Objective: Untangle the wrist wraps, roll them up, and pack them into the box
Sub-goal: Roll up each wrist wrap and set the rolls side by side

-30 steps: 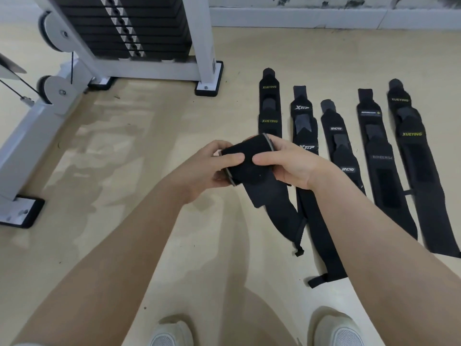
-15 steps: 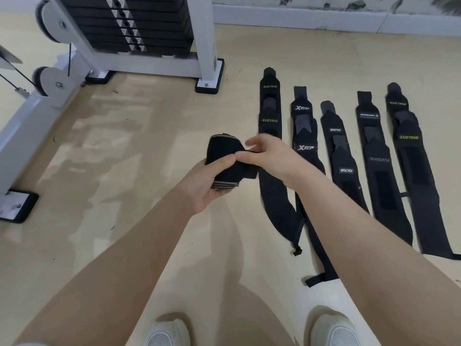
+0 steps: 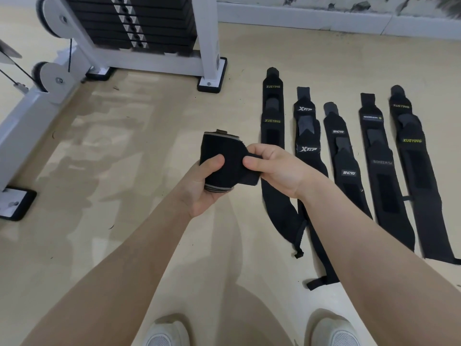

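Finishing the roll is the step in hand, judging from the head view: the left hand (image 3: 199, 187) is curled round a rolled black wrap (image 3: 220, 162), thumb pressed on its front, held in the air above the floor (image 3: 124, 158), while the right hand (image 3: 277, 168) pinches the loose tail end (image 3: 252, 168) between thumb and forefinger, just beside the roll. To do this well, the tail likely needs pulling snug and pressing flat against the roll so the fastening strip catches, with the left thumb keeping the layers from slackening and the striped edges lined up. Five more wraps (image 3: 345, 156) lie flat in a row on the floor to the right, still unrolled. A weight machine (image 3: 139, 28) stands beyond. No box is in view, so packing seems some way off.
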Action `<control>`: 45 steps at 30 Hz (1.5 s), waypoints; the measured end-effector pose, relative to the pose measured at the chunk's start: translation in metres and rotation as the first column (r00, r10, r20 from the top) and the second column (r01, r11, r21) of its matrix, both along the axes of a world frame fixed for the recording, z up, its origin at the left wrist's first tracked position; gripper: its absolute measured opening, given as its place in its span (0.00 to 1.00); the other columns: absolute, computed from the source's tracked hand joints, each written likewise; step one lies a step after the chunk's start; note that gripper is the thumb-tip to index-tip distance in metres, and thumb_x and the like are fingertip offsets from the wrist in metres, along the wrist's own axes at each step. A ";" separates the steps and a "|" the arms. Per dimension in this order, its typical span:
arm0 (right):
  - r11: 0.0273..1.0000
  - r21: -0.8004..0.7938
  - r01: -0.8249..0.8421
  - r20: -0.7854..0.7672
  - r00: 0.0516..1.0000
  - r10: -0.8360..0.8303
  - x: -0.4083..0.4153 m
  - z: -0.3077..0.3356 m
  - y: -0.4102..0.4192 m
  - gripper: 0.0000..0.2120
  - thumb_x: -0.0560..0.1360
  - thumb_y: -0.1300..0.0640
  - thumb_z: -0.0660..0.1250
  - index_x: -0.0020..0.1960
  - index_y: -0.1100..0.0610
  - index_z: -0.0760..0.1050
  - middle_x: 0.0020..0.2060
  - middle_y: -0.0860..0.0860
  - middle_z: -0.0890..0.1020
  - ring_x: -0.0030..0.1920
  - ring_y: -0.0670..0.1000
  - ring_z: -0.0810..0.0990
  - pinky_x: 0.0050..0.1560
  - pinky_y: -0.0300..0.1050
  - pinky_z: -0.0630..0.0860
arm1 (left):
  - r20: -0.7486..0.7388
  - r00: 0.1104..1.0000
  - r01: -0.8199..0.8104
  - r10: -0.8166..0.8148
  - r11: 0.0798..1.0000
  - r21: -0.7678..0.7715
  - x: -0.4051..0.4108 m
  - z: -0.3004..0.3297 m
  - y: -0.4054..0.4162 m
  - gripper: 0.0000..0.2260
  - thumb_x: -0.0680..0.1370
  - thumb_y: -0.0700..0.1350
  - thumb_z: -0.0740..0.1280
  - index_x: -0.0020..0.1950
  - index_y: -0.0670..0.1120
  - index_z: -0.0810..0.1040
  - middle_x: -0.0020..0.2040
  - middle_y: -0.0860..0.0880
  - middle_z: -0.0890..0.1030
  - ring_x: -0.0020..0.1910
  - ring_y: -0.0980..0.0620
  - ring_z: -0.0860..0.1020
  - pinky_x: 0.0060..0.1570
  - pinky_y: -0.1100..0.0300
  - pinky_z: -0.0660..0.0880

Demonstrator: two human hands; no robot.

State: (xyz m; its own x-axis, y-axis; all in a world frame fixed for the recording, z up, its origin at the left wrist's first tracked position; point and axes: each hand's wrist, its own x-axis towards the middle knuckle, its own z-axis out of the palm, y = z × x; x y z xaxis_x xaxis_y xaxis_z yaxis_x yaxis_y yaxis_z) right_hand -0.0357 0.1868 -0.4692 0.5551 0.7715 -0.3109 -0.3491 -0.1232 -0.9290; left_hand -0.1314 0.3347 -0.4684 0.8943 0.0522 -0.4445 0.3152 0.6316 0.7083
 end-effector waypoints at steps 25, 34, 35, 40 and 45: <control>0.917 -0.328 0.227 0.792 0.596 0.135 -0.016 0.003 0.028 0.06 0.71 0.56 0.71 0.44 0.57 0.77 0.62 0.49 0.72 0.51 0.46 0.74 0.50 0.43 0.71 | -0.159 0.986 -0.002 0.048 0.960 0.278 0.018 -0.006 -0.005 0.19 0.76 0.45 0.69 0.66 0.47 0.69 0.59 0.45 0.79 0.54 0.46 0.81 0.50 0.49 0.80; 0.943 -0.203 0.264 0.696 0.716 -0.051 -0.015 -0.010 0.028 0.09 0.70 0.62 0.73 0.49 0.60 0.77 0.63 0.51 0.71 0.56 0.42 0.70 0.48 0.22 0.65 | -0.177 0.966 -0.183 0.187 0.982 0.039 0.009 -0.012 -0.005 0.18 0.79 0.48 0.64 0.68 0.44 0.69 0.61 0.41 0.77 0.53 0.42 0.81 0.42 0.53 0.81; 0.920 -0.195 0.340 0.727 0.680 -0.098 -0.014 -0.011 0.028 0.09 0.70 0.61 0.72 0.48 0.60 0.76 0.60 0.51 0.74 0.54 0.45 0.72 0.47 0.25 0.65 | -0.207 0.951 -0.234 0.230 0.972 0.005 0.009 -0.011 -0.007 0.18 0.79 0.47 0.65 0.67 0.43 0.70 0.61 0.40 0.77 0.52 0.43 0.81 0.42 0.54 0.81; 0.915 -0.225 0.335 0.739 0.671 -0.064 -0.008 -0.011 0.026 0.04 0.73 0.64 0.68 0.46 0.61 0.74 0.56 0.53 0.79 0.56 0.52 0.76 0.54 0.38 0.68 | -0.257 0.912 -0.315 0.320 0.947 0.061 0.013 -0.010 -0.011 0.18 0.78 0.41 0.66 0.67 0.44 0.68 0.58 0.40 0.76 0.53 0.42 0.80 0.42 0.55 0.81; 0.873 -0.478 0.096 0.782 0.499 0.373 -0.002 0.002 0.020 0.06 0.78 0.58 0.61 0.53 0.59 0.71 0.45 0.57 0.81 0.43 0.58 0.77 0.44 0.54 0.75 | -0.257 0.926 -0.240 0.276 0.957 0.163 0.010 -0.010 -0.006 0.15 0.80 0.43 0.64 0.66 0.47 0.70 0.58 0.41 0.77 0.52 0.42 0.81 0.42 0.53 0.82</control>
State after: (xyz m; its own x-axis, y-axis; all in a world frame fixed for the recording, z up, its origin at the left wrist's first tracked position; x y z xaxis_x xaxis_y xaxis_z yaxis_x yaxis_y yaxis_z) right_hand -0.0380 0.2070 -0.4668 0.6188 0.7834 -0.0584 0.6143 -0.5289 -0.5856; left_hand -0.1211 0.3288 -0.4788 0.6865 0.3365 -0.6446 0.3465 0.6279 0.6969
